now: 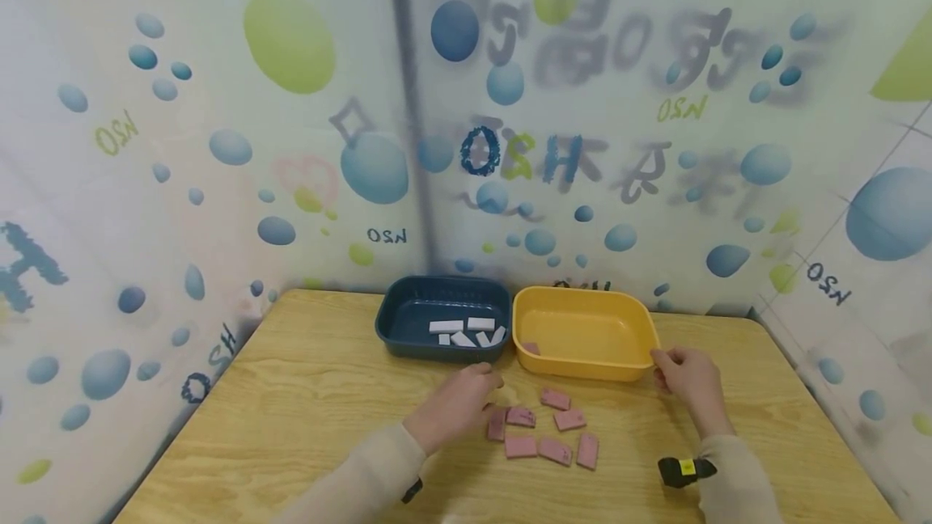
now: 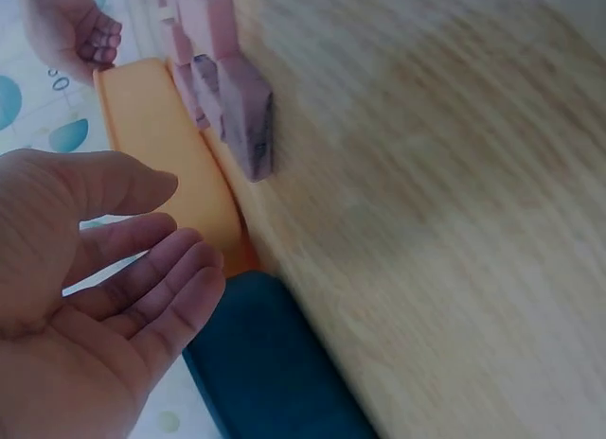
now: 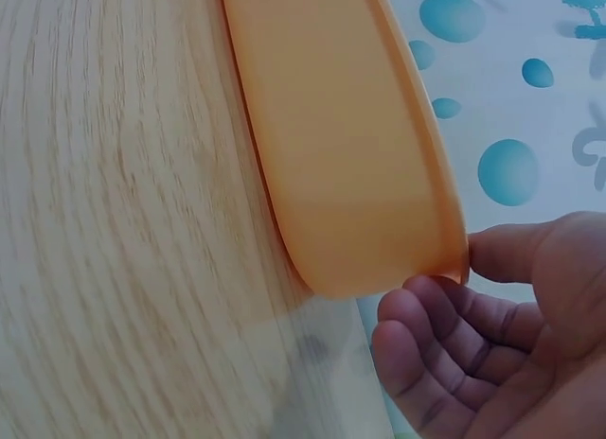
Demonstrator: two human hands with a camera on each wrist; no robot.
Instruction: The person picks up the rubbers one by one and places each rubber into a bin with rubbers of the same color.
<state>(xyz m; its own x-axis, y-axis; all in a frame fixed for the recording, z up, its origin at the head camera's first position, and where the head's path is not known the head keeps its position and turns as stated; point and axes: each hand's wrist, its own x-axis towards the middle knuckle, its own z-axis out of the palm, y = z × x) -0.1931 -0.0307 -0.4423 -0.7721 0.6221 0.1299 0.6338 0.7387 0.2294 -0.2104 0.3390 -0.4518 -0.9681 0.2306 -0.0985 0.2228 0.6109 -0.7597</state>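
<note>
My right hand [image 1: 688,378] pinches the rim of the yellow bin [image 1: 586,328] at its near right corner, thumb on one side and fingertips on the other. In the right wrist view that orange-yellow wall [image 3: 350,146] runs up from the pinch. My left hand [image 1: 455,403] hovers beside the pink blocks [image 1: 520,447], in front of the dark blue bin [image 1: 444,352]. Its fingers [image 2: 185,297] are relaxed and slightly bent, with nothing between them and the thumb. Several flat pink blocks lie loosely grouped on the table. One pink block [image 1: 532,348] lies inside the yellow bin.
Several white blocks [image 1: 446,327] lie in the dark blue bin, which stands close against the yellow one. Both bins are at the back of the wooden table [image 1: 306,403], near a patterned curtain wall [image 1: 349,63]. A black strap [image 1: 686,471] is on the right wrist.
</note>
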